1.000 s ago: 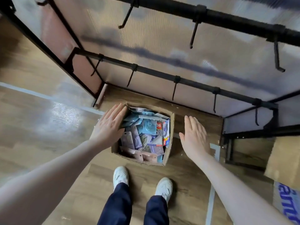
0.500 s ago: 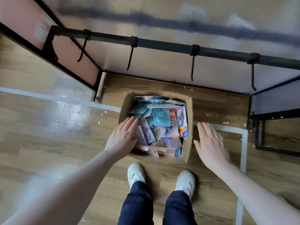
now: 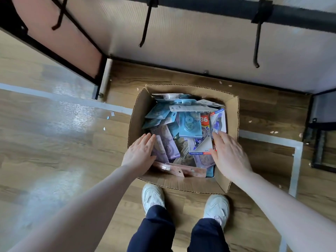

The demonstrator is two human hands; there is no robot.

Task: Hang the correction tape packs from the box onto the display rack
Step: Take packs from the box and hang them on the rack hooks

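An open cardboard box (image 3: 138,113) stands on the wooden floor just ahead of my feet, filled with several blue, purple and pink correction tape packs (image 3: 190,124). My left hand (image 3: 140,153) lies flat over the purple packs at the box's near left, fingers spread, holding nothing. My right hand (image 3: 228,155) reaches in at the near right, fingertips touching a white and blue pack (image 3: 218,120); no grip shows. Above hangs the black display rack bar (image 3: 227,7) with bare hooks (image 3: 145,28).
The rack's black frame leg (image 3: 98,79) stands left of the box, and another frame part (image 3: 320,146) stands at the right. White tape lines (image 3: 296,160) mark the floor. My white shoes (image 3: 152,197) stand just behind the box. Small paper scraps lie around.
My view dropped lower and closer to the box. Both hands moved from beside the box to inside it, the right one onto the packs at the right.
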